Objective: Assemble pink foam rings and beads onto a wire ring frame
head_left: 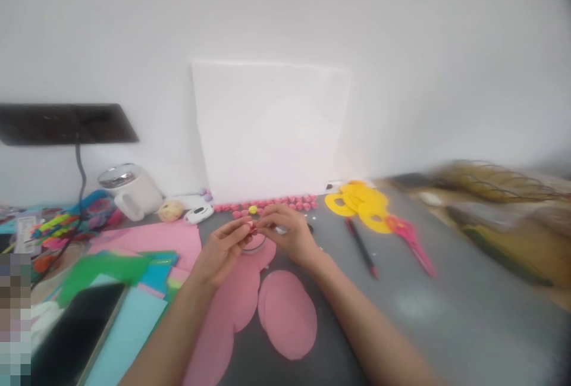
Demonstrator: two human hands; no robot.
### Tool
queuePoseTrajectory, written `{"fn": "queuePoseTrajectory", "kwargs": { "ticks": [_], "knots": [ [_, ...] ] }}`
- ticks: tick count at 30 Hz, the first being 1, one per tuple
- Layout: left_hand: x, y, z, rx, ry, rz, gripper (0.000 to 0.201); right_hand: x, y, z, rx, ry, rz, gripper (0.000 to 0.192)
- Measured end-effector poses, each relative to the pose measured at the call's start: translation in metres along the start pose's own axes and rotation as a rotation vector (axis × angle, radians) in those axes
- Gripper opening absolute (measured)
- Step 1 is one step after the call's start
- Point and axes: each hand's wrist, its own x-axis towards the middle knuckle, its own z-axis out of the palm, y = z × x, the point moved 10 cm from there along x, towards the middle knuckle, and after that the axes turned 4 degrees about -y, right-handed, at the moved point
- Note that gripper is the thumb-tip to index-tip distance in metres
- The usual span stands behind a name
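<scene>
My left hand (220, 249) and my right hand (288, 232) meet over the grey table (446, 314), fingertips pinched together on a small pink piece (252, 226). It is too small and blurred to make out its shape. Below the hands lie several pink paper circles (288, 314), and a clear ring-like object (255, 245) sits just under the fingers. Behind the hands, a row of small pink rolled pieces (276, 202) with one yellow piece (253, 210) runs along the foot of a white board (272, 130).
Yellow paper rings (359, 203), pink scissors (413, 243) and a red pencil (362, 249) lie to the right. On the left are a pink sheet (156, 237), green and blue sheets (134, 279), a dark phone (75, 332), a white mug (131, 193) and a tape dispenser (198, 213). A blurred wire basket (491, 184) stands far right.
</scene>
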Motion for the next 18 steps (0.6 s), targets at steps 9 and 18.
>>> {"fn": "queuePoseTrajectory", "kwargs": {
  "ticks": [9, 18],
  "knots": [
    [-0.0016, 0.0008, -0.0001, 0.08, 0.006, 0.012, 0.02, -0.0004, 0.0005, -0.0029, -0.009, 0.049, 0.019, 0.008],
    [-0.002, -0.0004, -0.0001, 0.231, 0.007, 0.013, 0.027, -0.0015, 0.0036, -0.0039, 0.038, 0.065, 0.049, 0.008]
  ]
}}
